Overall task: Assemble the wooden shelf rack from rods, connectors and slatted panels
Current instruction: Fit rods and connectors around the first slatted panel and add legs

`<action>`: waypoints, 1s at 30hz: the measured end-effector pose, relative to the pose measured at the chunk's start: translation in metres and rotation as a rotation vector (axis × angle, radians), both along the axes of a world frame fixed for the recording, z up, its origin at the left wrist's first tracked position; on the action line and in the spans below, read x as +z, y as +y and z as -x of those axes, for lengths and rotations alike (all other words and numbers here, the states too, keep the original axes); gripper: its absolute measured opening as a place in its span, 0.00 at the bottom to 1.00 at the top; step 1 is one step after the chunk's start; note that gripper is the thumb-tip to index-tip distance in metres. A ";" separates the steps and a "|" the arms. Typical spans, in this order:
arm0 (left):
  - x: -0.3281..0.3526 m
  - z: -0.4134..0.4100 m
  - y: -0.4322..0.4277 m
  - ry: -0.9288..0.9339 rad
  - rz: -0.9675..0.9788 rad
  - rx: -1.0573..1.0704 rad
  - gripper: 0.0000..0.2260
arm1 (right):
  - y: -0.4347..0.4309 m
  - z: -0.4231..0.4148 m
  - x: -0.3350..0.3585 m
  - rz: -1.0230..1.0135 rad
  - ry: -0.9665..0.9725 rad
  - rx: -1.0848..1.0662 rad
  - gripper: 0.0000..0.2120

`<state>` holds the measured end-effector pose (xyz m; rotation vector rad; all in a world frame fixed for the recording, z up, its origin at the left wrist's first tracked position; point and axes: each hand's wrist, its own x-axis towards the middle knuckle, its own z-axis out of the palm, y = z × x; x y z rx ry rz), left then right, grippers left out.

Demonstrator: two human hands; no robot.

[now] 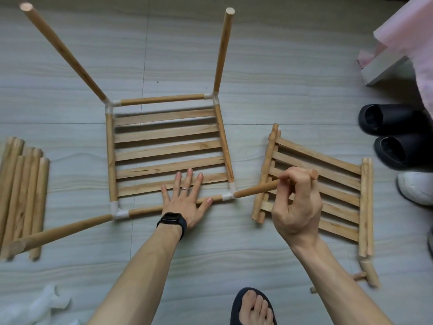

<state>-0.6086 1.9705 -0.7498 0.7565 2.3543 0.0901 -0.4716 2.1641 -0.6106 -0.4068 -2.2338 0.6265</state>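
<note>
Hands on the part-built rack [110, 156], which lies on the floor [257, 78].
Left hand [185, 202] rests flat, fingers spread, on the front rod [145, 210]; right hand [297, 202] grips a leg rod [255, 189] whose end sits at the front-right connector [228, 196] (white). A slatted panel [167, 148] fills the frame; a second panel [328, 181] lies just beside it, loose rods [21, 195] at far left.

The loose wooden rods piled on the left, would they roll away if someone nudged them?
Likely yes: the loose rods are round dowels lying on a smooth-looking tiled floor, so a sideways nudge would probably roll them. They look like stiff solid wood, unlikely to bend. Being slim, each is probably light.
</note>
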 end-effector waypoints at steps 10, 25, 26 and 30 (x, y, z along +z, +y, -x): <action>-0.008 0.000 -0.001 0.007 0.007 0.005 0.33 | -0.029 -0.001 -0.014 -0.177 -0.160 0.186 0.13; 0.108 0.058 0.001 -0.032 0.338 -0.268 0.28 | -0.038 0.018 0.007 0.008 -0.505 0.114 0.20; 0.132 0.069 -0.007 0.015 0.334 -0.264 0.27 | -0.039 0.018 0.017 -0.017 -0.454 0.100 0.22; 0.210 0.096 -0.061 0.226 0.298 -0.167 0.23 | -0.039 0.039 0.059 -0.221 -0.331 -0.062 0.20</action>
